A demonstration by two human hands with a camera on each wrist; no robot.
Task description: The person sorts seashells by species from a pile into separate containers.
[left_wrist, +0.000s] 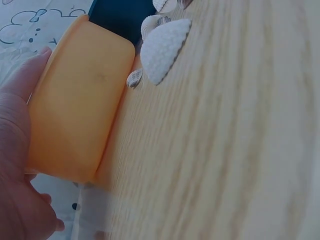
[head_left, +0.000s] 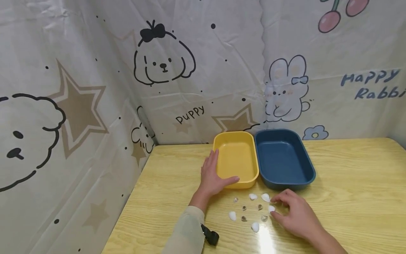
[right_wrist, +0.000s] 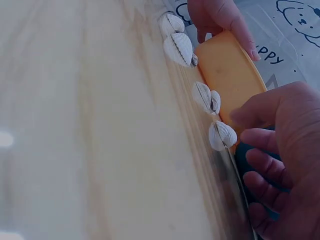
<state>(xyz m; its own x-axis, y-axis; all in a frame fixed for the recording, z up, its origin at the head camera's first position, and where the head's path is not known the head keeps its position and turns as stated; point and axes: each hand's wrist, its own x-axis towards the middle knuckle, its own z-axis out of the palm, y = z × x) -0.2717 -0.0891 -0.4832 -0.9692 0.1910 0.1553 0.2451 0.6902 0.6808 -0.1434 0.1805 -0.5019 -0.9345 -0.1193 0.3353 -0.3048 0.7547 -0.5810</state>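
Observation:
My left hand (head_left: 213, 178) rests at the near left corner of a yellow bin (head_left: 236, 158), its thumb along the front rim and its fingers against the left side. On the table before the bins, several white seashells (head_left: 232, 216) and small brownish shells (head_left: 244, 218) lie spread out. My right hand (head_left: 296, 213) is over the right end of this spread, thumb and forefinger apart on either side of a white shell (head_left: 271, 209). In the right wrist view, that hand's fingers are loosely bent, with a white shell (right_wrist: 222, 135) just beyond the fingertips.
A dark blue bin (head_left: 285, 160) stands against the yellow one's right side. Both are near the back edge of the wood-grain table (head_left: 355, 183). Behind hangs a printed cloth (head_left: 203, 70). A black device (head_left: 210, 235) is strapped at my left wrist.

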